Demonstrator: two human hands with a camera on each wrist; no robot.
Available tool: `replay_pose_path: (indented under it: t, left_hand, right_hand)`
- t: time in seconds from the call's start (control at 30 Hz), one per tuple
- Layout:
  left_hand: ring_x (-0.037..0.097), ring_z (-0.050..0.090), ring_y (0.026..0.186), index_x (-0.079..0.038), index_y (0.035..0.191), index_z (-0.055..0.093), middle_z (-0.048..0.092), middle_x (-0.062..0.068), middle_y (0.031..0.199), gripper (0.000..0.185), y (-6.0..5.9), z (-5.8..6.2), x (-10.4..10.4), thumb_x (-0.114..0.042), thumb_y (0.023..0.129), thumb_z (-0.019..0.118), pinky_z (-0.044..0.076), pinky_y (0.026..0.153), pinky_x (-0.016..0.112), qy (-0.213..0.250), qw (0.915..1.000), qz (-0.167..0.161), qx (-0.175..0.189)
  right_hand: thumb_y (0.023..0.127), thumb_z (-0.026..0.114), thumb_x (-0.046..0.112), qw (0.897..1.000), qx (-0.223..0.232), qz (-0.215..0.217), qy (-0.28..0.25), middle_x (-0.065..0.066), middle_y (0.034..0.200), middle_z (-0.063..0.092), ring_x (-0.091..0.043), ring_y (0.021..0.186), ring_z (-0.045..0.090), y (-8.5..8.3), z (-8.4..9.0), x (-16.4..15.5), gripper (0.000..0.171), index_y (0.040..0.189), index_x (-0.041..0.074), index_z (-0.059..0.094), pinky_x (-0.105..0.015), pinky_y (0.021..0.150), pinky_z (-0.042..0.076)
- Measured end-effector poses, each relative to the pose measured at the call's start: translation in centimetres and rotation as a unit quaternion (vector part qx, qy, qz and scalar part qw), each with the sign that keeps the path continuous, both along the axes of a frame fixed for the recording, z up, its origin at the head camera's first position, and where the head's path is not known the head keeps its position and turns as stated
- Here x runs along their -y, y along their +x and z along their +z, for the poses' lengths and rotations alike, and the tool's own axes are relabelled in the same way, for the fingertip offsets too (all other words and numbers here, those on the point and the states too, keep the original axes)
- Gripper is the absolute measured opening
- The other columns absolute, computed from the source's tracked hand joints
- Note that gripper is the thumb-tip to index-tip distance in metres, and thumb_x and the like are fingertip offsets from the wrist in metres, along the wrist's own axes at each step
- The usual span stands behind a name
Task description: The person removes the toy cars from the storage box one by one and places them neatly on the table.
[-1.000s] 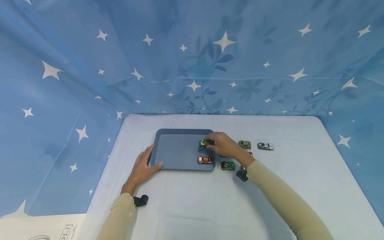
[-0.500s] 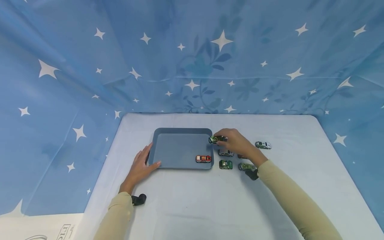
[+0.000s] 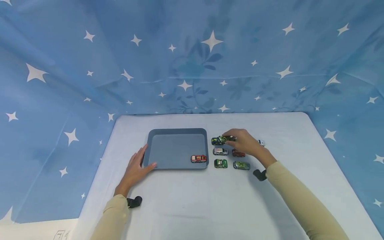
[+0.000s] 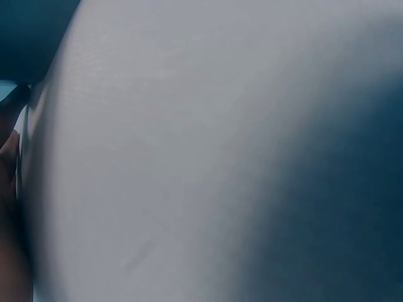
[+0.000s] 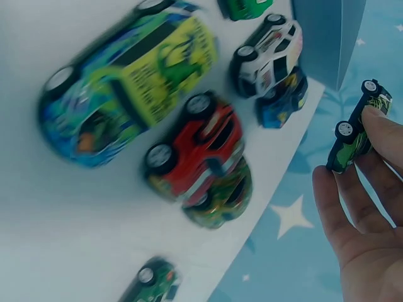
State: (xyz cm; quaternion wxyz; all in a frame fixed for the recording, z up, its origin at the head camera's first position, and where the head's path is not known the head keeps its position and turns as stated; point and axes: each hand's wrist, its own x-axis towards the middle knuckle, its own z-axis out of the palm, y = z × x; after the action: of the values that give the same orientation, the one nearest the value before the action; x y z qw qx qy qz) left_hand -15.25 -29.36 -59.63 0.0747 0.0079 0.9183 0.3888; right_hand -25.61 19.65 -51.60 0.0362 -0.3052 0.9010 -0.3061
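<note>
My right hand (image 3: 243, 141) pinches a dark green toy car (image 5: 362, 126) between thumb and fingers, above the table and right of the tray. In the head view, this car partly overlaps a dark blue toy car (image 3: 216, 141). My left hand (image 3: 133, 171) lies at the left end of the grey-blue tray (image 3: 177, 131), thumb at the front rim and fingers along the side. Inside the tray, a red and orange toy car (image 3: 198, 159) sits at the front right corner. The left wrist view is blurred, with some fingers (image 4: 9, 157) at its left edge.
Right of the tray stand a silver car (image 3: 220, 151), a green car (image 3: 221, 163), a red-brown car (image 3: 238, 153) and a green-yellow car (image 3: 241, 165). A camouflage car (image 5: 223, 198) and a white car (image 3: 261, 142) are partly hidden. A starry blue curtain (image 3: 192, 60) hangs behind.
My right hand has carried the dark green car from over the tray's right part to the right, above the other cars. My left hand stays at the tray. The head view has shifted slightly.
</note>
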Motion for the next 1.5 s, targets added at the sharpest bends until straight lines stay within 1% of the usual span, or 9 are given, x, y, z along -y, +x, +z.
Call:
replay_pose_path:
  t: [0.13,0.3,0.53,0.63,0.8,0.93,1.07,1.3,1.5]
  left_hand:
    - [0.052,0.004,0.16,-0.029,0.175,0.016,0.013,0.02,0.177,0.099,0.1,-0.1,0.3,-0.056,0.098,0.071,0.015,0.115,0.083,-0.005,1.0,-0.003,-0.002]
    - [0.052,0.005,0.159,-0.027,0.175,0.017,0.015,0.021,0.177,0.099,0.0,-0.5,0.4,-0.056,0.098,0.072,0.016,0.116,0.081,-0.009,0.9999,-0.006,-0.006]
    - [0.051,0.005,0.16,-0.027,0.174,0.018,0.016,0.02,0.177,0.099,-0.3,-0.5,0.3,-0.054,0.097,0.073,0.015,0.118,0.08,0.001,0.9998,-0.004,-0.017]
    - [0.05,0.005,0.16,-0.026,0.174,0.018,0.016,0.02,0.177,0.099,-0.3,-0.6,0.5,-0.054,0.097,0.073,0.014,0.119,0.078,-0.001,0.9999,-0.006,-0.015]
    - [0.051,0.005,0.16,-0.026,0.174,0.018,0.016,0.021,0.176,0.099,-0.2,-0.8,0.7,-0.054,0.097,0.073,0.015,0.119,0.078,-0.003,0.9999,-0.006,-0.015]
    - [0.052,0.006,0.16,-0.028,0.174,0.018,0.016,0.02,0.177,0.099,-0.3,-0.7,0.6,-0.055,0.097,0.073,0.016,0.118,0.08,0.002,0.9999,-0.003,-0.016]
    - [0.051,0.006,0.16,-0.031,0.174,0.017,0.016,0.018,0.177,0.099,-0.2,-0.7,0.5,-0.056,0.097,0.073,0.017,0.117,0.08,-0.001,0.9999,0.0,-0.012]
    - [0.05,0.005,0.16,-0.031,0.174,0.017,0.016,0.017,0.177,0.099,-0.2,-0.5,0.4,-0.056,0.096,0.074,0.017,0.117,0.08,0.006,0.9999,-0.002,-0.011]
    - [0.051,0.005,0.16,-0.029,0.174,0.018,0.015,0.018,0.177,0.099,-0.3,-0.5,0.4,-0.055,0.097,0.074,0.017,0.118,0.08,0.001,1.0,0.001,-0.009]
  right_hand:
    - [0.096,0.081,0.005,1.0,0.011,-0.019,-0.003,-0.018,0.127,0.074,-0.039,0.119,0.069,0.3,-0.3,-1.0,0.035,0.129,-0.002,0.074,-0.058,0.102,0.054]
    - [0.096,0.08,0.003,0.999,0.012,-0.042,0.012,-0.018,0.124,0.075,-0.036,0.112,0.072,0.8,-0.6,-2.8,0.033,0.128,-0.002,0.075,-0.058,0.098,0.056]
    - [0.097,0.079,0.003,0.997,0.018,-0.068,0.024,-0.023,0.126,0.074,-0.043,0.118,0.069,1.7,-0.8,-5.4,0.032,0.127,-0.004,0.075,-0.061,0.1,0.054]
    - [0.096,0.079,0.002,0.997,0.023,-0.075,0.026,-0.024,0.126,0.073,-0.045,0.119,0.068,2.2,-1.1,-6.3,0.032,0.127,-0.006,0.075,-0.062,0.1,0.054]
    - [0.096,0.079,0.003,0.996,0.021,-0.08,0.039,-0.024,0.124,0.074,-0.044,0.114,0.071,2.7,-1.6,-7.8,0.032,0.126,-0.006,0.075,-0.06,0.096,0.057]
    - [0.095,0.078,0.001,0.995,0.021,-0.091,0.041,-0.024,0.125,0.074,-0.043,0.11,0.072,3.1,-1.6,-9.0,0.033,0.127,-0.006,0.074,-0.061,0.093,0.058]
    - [0.095,0.078,0.001,0.994,0.031,-0.101,0.042,-0.026,0.126,0.072,-0.044,0.109,0.072,3.5,-1.7,-9.9,0.033,0.127,-0.007,0.074,-0.062,0.092,0.057]
    - [0.093,0.08,0.0,0.991,0.035,-0.114,0.053,-0.03,0.127,0.07,-0.047,0.109,0.07,4.2,-2.1,-11.1,0.035,0.127,-0.007,0.074,-0.062,0.089,0.058]
    - [0.093,0.08,0.0,0.991,0.036,-0.116,0.06,-0.031,0.126,0.07,-0.049,0.109,0.07,4.2,-2.4,-11.5,0.034,0.126,-0.007,0.074,-0.063,0.09,0.057]
